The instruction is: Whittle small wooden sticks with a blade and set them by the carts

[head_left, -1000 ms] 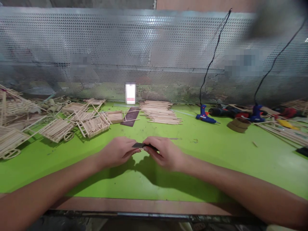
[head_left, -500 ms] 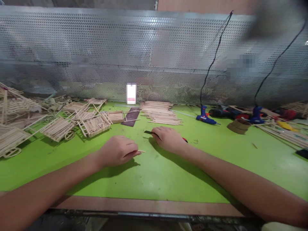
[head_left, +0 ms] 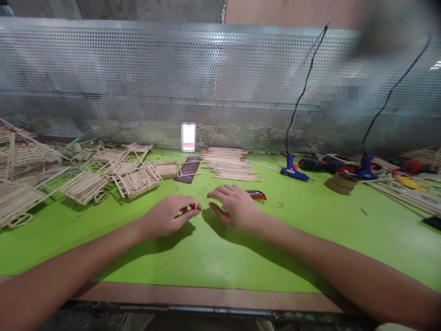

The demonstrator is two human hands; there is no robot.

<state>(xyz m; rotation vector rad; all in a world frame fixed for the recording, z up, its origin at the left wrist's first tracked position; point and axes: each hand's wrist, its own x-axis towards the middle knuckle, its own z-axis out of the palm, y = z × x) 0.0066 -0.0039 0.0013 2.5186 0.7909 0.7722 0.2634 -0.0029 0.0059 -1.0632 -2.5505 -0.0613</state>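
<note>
The left hand is pinching a short wooden stick piece between thumb and fingertips, its grip pressed together, and the piece is showing at the hand's 2 o'clock. The right hand is holding nothing, its grip spread with the fingers curving down toward the green surface. The 2 hands are near each other, not touching.

A utility knife with a red and black body is lying on the surface just beside the right hand, at its 1 o'clock. At 12 o'clock, a pile of wooden craft sticks is lying flat, with a dark strip beside it at its 9 o'clock. Stick-built carts are sitting at 10 o'clock. At 2 o'clock, a blue hot glue gun is lying with its black cord rising along a perforated metal sheet.
</note>
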